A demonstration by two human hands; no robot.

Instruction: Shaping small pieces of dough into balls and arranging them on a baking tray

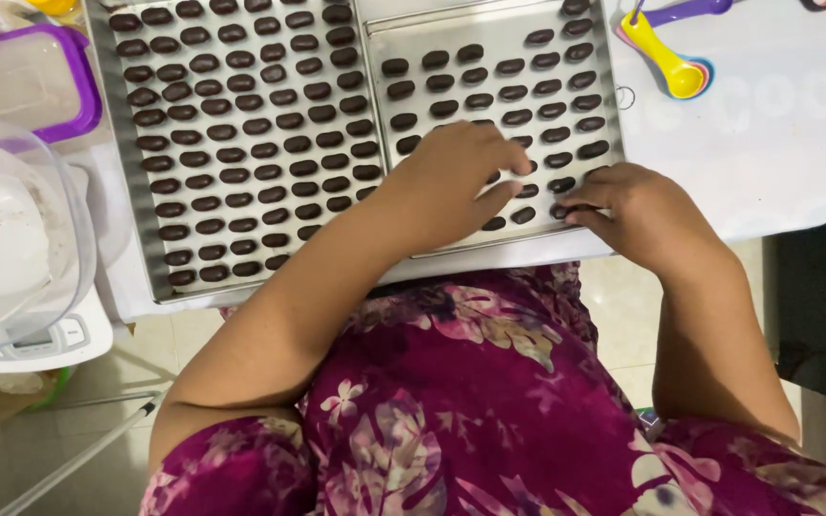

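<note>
Two metal trays lie side by side on a white board. The left tray [102, 105] is packed with rows of small dark brown oval pieces [241, 124]. The right tray [375, 143] carries fewer rows of the same pieces [518, 91]. My left hand [451, 177] rests palm down over the near part of the right tray, fingers stretched across the pieces and hiding some of them. My right hand [633, 205] sits at the tray's near right corner, its fingertips pinching one dark piece [566, 209].
A clear bowl [11, 229] stands on a white kitchen scale [50, 339] at the left. A purple-rimmed container [31, 76] sits behind it. Coloured measuring spoons [671, 57] lie on the white board [767, 143] at the right. My lap in floral fabric fills the foreground.
</note>
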